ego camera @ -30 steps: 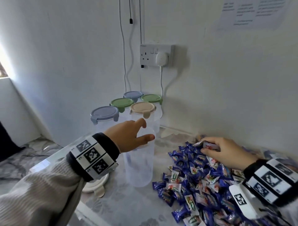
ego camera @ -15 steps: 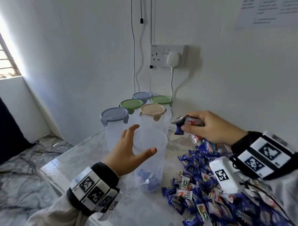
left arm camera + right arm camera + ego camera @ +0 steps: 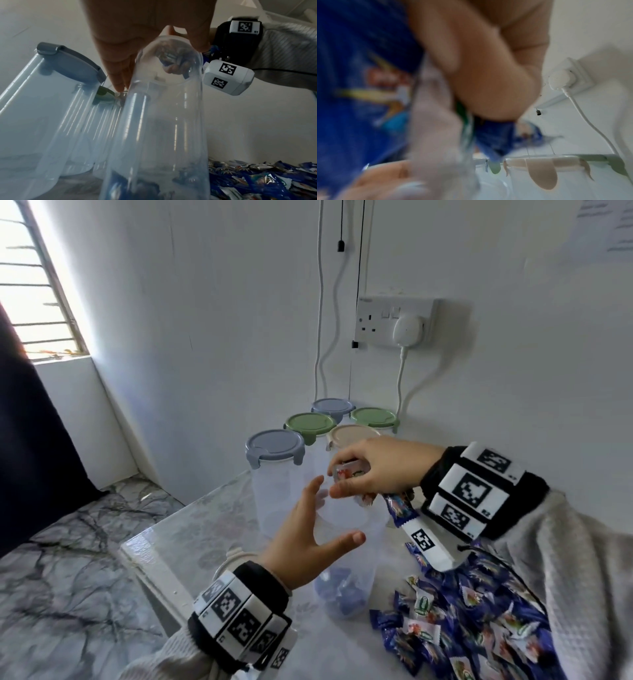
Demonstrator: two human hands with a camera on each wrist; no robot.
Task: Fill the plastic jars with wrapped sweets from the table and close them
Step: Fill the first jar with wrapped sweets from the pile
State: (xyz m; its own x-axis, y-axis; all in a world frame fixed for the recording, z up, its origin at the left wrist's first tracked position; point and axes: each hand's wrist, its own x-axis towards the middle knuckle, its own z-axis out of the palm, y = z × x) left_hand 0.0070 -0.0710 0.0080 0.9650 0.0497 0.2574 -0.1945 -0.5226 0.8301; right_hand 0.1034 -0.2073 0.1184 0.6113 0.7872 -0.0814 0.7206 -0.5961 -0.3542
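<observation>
A clear open jar [image 3: 346,546] stands on the table with a few blue sweets [image 3: 337,590] at its bottom. My left hand [image 3: 308,537] spans its upper part, fingers nearly straight along the far side and thumb on the near side. My right hand [image 3: 375,470] grips a handful of wrapped sweets [image 3: 349,474] just above the jar's mouth, and one blue sweet [image 3: 397,508] dangles below the palm. The left wrist view shows the jar [image 3: 163,121] close up, with right-hand fingertips [image 3: 173,67] seen through its rim. The right wrist view is blurred, filled by a blue wrapper [image 3: 359,81].
Several closed jars stand behind against the wall, with grey-blue [image 3: 274,446], green [image 3: 310,422] and beige [image 3: 352,434] lids. A loose pale lid [image 3: 233,559] lies left of the open jar. A pile of sweets [image 3: 479,621] covers the table's right side. A wall socket with plug [image 3: 407,328] is above.
My right hand lifted a handful of sweets from the pile and carried it left, over the jar's mouth. My left hand loosened from a grip to a spread hold.
</observation>
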